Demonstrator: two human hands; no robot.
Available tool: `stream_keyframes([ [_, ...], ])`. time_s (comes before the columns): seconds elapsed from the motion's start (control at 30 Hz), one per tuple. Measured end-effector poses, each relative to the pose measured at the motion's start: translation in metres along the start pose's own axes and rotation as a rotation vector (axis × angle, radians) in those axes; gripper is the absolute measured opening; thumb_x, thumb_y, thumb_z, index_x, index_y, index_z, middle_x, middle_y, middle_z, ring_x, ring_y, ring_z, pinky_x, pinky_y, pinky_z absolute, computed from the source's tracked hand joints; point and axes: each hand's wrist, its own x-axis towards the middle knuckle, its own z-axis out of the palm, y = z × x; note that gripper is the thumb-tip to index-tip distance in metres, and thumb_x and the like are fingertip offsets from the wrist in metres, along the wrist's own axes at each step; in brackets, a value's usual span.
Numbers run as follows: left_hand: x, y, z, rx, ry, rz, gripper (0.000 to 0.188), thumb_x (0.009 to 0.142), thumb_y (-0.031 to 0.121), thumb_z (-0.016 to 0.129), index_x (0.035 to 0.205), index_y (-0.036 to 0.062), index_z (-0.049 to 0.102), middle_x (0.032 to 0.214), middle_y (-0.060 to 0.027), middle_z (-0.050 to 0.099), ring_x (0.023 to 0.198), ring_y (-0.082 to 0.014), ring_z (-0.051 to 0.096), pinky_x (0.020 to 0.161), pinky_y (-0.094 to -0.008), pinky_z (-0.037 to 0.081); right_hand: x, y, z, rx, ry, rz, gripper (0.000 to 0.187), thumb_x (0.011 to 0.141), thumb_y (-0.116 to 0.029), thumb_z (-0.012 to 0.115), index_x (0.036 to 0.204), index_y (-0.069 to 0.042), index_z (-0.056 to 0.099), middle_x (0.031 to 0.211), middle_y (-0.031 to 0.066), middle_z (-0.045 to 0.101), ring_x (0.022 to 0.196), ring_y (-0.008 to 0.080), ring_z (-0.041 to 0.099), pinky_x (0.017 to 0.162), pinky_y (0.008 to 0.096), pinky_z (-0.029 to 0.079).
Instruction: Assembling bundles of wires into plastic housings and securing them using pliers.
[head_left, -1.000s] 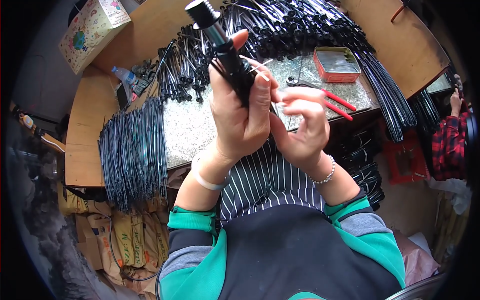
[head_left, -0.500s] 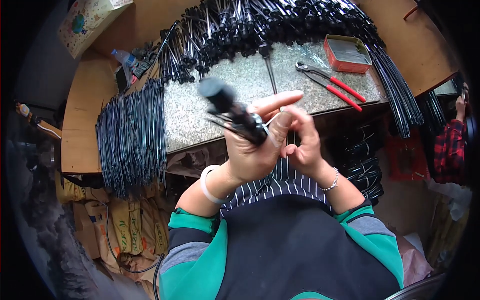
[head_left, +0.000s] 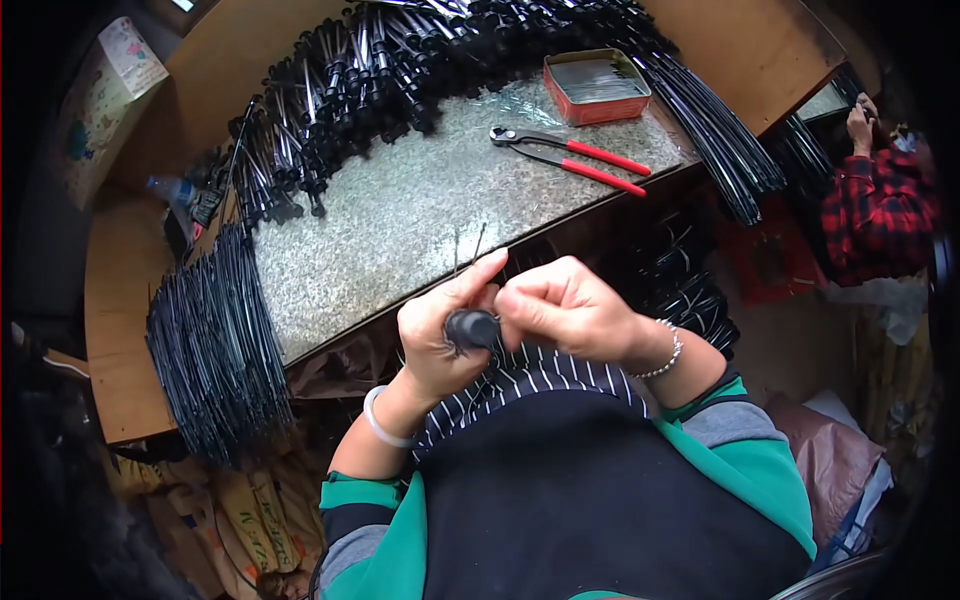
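Observation:
In front of my apron, my left hand (head_left: pixel 432 335) is closed around a black part with a round capped end (head_left: pixel 472 328). The cap faces up toward me, and thin black rods (head_left: pixel 468 248) stick out past my thumb on the far side. My right hand (head_left: pixel 575 312) is curled in a pinch just right of the capped part, close to the left fingers. What lies between its fingertips is hidden. Beyond my hands, red-handled cutting pliers (head_left: pixel 575 158) lie on the speckled worktop (head_left: pixel 390 215).
Black rods with black fittings (head_left: pixel 400 60) are heaped along the back. A bundle of thin dark rods (head_left: pixel 215 345) hangs over the left edge, another (head_left: pixel 700 135) at right. A red tin (head_left: pixel 598 90) holds thin strips. A person in a checked sleeve (head_left: pixel 870 215) works at far right.
My left hand has turned and lowered, swinging the cap end from up-left to face me. My right hand has shifted from among the left fingers to beside the part. The view has tilted.

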Motion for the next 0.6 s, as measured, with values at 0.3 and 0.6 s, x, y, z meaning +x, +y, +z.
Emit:
stream_keyframes([
  [0.3, 0.02, 0.011, -0.017, -0.456, 0.164, -0.254, 0.034, 0.093, 0.009, 0.046, 0.12, -0.0108, 0.044, 0.055, 0.0041, 0.039, 0.039, -0.0019, 0.032, 0.036, -0.0165, 0.029, 0.009, 0.042, -0.142, -1.784, 0.653, -0.165, 0.02, 0.079, -0.022, 0.063, 0.09, -0.006, 0.057, 0.095, 0.0088, 0.055, 0.097, 0.0279, 0.05, 0.081, 0.0374, 0.04],
  [0.6, 0.022, -0.003, -0.022, -0.362, 0.301, -0.389, 0.025, 0.09, 0.003, 0.049, 0.113, -0.0024, 0.057, 0.049, 0.0101, 0.039, 0.042, 0.0023, 0.032, 0.039, -0.0174, 0.022, -0.01, -0.018, -0.062, -1.328, 0.352, -0.374, 0.029, 0.065, -0.007, 0.071, 0.093, -0.005, 0.064, 0.089, 0.009, 0.046, 0.074, 0.0212, 0.052, 0.066, 0.0271, 0.043],
])
